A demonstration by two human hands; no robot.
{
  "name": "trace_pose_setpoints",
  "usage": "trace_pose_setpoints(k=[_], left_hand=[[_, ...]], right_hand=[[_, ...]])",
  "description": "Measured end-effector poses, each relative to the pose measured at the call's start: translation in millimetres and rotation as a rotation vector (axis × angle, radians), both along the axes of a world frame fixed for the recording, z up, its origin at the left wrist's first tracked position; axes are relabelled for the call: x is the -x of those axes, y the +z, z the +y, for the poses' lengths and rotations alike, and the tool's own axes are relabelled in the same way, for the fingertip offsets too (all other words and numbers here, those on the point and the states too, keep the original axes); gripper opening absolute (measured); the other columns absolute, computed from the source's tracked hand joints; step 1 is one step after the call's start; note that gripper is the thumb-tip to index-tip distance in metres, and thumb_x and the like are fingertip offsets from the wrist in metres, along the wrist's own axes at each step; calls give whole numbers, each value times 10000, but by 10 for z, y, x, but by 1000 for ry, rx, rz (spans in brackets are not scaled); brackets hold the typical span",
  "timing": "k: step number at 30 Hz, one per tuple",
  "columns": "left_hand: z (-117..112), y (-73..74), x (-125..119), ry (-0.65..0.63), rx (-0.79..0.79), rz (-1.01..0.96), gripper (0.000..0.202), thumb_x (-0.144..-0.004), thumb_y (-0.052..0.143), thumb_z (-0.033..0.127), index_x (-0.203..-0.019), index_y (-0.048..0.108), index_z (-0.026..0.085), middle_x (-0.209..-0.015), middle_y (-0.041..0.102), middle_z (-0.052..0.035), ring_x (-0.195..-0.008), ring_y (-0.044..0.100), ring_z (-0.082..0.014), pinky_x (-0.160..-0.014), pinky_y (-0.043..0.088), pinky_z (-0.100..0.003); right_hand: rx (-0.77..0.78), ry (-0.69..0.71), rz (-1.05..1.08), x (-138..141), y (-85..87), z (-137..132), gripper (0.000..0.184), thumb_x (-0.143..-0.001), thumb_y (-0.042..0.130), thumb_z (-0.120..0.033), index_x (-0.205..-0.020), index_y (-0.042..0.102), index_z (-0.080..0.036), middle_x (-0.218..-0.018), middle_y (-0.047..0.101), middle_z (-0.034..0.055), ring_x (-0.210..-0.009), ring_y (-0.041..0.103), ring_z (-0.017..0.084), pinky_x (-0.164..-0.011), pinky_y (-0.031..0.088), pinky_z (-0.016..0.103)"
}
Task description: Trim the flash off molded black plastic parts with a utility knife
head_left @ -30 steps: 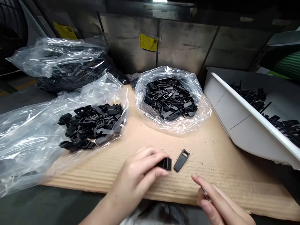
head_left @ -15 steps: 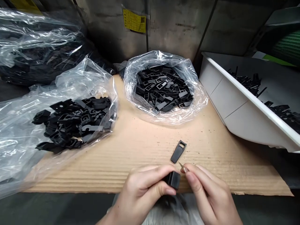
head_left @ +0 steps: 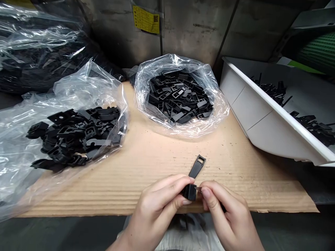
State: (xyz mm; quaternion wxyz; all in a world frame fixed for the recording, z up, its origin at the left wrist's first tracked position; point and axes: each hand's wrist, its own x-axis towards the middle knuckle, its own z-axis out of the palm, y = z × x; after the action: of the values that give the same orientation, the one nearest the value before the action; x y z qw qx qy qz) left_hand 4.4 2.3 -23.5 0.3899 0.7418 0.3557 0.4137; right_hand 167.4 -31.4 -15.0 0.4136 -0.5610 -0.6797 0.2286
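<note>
Between thumb and fingers, my left hand (head_left: 162, 202) grips a small black plastic part (head_left: 190, 192) with a squared end turned to the right. My right hand (head_left: 225, 209) is closed on a small pointed blade (head_left: 198, 189), its tip at the right side of that part; most of the tool is hidden in my fingers. Just beyond my left fingertips, a flat black plastic clip (head_left: 197, 166) with a rectangular opening lies on the cardboard (head_left: 151, 157).
A clear bag (head_left: 222, 111) of black clips stands at the back middle. Another plastic bag (head_left: 78, 87) with black parts (head_left: 78, 132) spreads at left, a bulky filled bag (head_left: 47, 59) behind it. A white bin (head_left: 264, 115) of black pieces stands at right.
The blade in my right hand has come left and down against the black part. My left hand has shifted slightly up and left with the part, and the whole view has shifted slightly.
</note>
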Motion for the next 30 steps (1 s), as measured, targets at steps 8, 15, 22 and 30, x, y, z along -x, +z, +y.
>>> trace_pose_setpoints(k=[8, 15, 22, 30], left_hand=[[-1, 53, -67, 39, 6, 9, 358, -770, 558, 37, -1050, 624, 251, -966, 697, 17, -862, 655, -137, -756, 503, -142], [33, 90, -97, 8, 33, 75, 272, -802, 540, 90, -1020, 623, 231, -932, 696, 2, -836, 649, -156, -714, 503, -173], [57, 122, -11, -135, 166, -10, 157, -807, 583, 262, -930, 679, 248, -915, 640, -29, -867, 592, -182, -765, 474, -223], [48, 136, 9, -156, 480, -198, 362, -777, 498, 536, -916, 617, 224, -786, 643, -21, -716, 594, -168, -654, 477, -228]], right_hand=[[84, 136, 51, -3, -20, -48, 204, -855, 389, -149, -697, 508, -198, -577, 505, -31, -516, 492, 80, -492, 361, 183], [293, -13, 313, -71, 60, -38, 236, -851, 441, -329, -687, 535, -188, -565, 483, -40, -472, 433, 69, -435, 339, 167], [476, -2, 373, -21, 141, 99, 233, -824, 475, -379, -707, 485, -177, -597, 432, -43, -529, 408, 77, -467, 351, 170], [5, -146, 181, -57, -12, -145, 159, -842, 469, -193, -888, 604, -262, -692, 589, -26, -583, 548, 95, -542, 419, 179]])
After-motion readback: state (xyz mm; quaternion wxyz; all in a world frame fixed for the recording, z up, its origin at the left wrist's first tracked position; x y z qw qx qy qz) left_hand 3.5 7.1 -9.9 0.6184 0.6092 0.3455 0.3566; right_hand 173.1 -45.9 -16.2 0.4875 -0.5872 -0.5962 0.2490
